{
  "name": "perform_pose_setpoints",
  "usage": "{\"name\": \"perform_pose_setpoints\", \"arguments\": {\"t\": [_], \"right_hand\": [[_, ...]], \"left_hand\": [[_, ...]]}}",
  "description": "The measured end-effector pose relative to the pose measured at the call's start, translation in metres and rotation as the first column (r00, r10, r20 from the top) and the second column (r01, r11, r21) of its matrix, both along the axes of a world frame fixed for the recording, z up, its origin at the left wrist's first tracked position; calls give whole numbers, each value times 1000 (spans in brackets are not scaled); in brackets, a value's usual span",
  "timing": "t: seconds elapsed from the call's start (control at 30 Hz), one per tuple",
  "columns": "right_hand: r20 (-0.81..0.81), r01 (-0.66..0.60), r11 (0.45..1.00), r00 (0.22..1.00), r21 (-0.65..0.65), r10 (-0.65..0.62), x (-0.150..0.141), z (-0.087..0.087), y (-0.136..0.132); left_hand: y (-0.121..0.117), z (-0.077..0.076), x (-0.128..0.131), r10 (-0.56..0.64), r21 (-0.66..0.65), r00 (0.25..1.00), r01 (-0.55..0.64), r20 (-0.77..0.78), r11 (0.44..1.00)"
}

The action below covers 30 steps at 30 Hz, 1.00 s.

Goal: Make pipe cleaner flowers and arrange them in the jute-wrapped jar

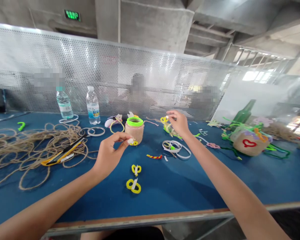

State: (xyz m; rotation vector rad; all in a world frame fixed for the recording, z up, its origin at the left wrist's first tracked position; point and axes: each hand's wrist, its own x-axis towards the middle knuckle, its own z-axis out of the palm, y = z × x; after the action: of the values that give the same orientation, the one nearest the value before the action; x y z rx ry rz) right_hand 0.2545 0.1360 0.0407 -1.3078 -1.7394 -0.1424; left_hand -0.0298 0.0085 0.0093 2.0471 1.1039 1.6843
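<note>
While both hands are raised over the blue counter [152, 196], a small craft piece is being worked at the fingertips. A yellow pipe-cleaner bow [164, 119] is clenched by the right hand [178, 124], its grip pinched at the fingertips, just above a loose coil of white strip [176, 148]. The left hand [110, 155] is closed thumb to forefinger beside a twine-wrapped jar [134, 131] with a neon green rim; a small white bit [131, 141] seems to be held there, though it is too small to be sure. A yellow bow [133, 143] is seen at the jar's base. Two more yellow bows [135, 176] with white strips are laid on the counter in front. Jute twine [27, 150] and a yellow utility knife [62, 152] are left of the hands; a heart-marked wrapped pot [247, 142] is off to the right.
</note>
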Motion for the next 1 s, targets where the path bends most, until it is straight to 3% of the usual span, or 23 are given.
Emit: {"name": "perform_pose_setpoints", "arguments": {"t": [0.1, 0.23, 0.33, 0.47, 0.57, 0.63, 0.73, 0.87, 1.0], "right_hand": [[-24, -22, 996, 999, 90, 24, -9, 1, -10], [291, 107, 987, 947, 116, -137, -14, -9, -12], [340, 152, 978, 920, 145, -193, -9, -11, -9], [129, 133, 966, 978, 223, -164, 4, -2, -4], [-126, 71, 987, 991, 142, -53, 13, 4, 0], [-397, -28, 999, 917, 18, 33, 14, 6, 3], [-687, -190, 977, 722, -94, 74, 13, 7, 5], [-734, -265, 955, 673, -132, 85, 19, 10, 2], [-757, -289, 944, 649, -157, 73, 35, 10, 2]], "left_hand": [[1, 0, 1, -16, -34, 1000, 16, 15, 999], [-1, -1, 2, -9, -48, 999, 7, -42, 999], [-1, -3, 1, 3, 34, 979, 4, -202, 999], [5, -2, 10, -13, 150, 899, 88, -437, 985], [19, 5, 39, -12, 112, 845, 84, -534, 990], [35, 12, 70, 55, 89, 820, -4, -569, 996], [66, 24, 123, 201, 119, 789, -162, -580, 980], [101, 32, 173, 255, 92, 734, -255, -629, 962], [117, 29, 192, 280, 157, 714, -234, -642, 959]]}}
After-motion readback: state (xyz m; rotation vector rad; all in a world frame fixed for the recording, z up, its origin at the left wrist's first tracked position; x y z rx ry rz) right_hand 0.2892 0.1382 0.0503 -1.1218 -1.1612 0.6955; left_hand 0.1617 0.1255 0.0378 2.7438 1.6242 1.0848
